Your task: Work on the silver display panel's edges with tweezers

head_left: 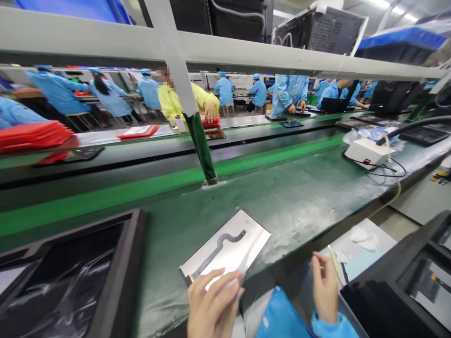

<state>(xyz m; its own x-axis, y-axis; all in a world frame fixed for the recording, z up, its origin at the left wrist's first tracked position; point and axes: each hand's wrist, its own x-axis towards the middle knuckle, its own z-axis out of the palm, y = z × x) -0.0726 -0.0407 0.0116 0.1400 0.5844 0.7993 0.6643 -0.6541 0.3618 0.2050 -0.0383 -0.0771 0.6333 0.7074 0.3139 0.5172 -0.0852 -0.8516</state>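
A flat display panel with a bright silvery back lies slanted on the green bench close to its front edge. Its dark, curved flex cable runs over that back. My left hand covers the panel's near end, fingers together and thumb drawn in. Beside its fingertips a clear film stands up along the panel's right side, seemingly pinched there. Past the bench edge, my right hand is raised with curled fingers and the fingertips brought together. Whatever lies between them is too small or blurred to make out.
A black foam tray sits at left, another black tray at lower right. A white device with cables rests on the bench. A green-wrapped post rises behind the panel. Co-workers sit and stand beyond the conveyor.
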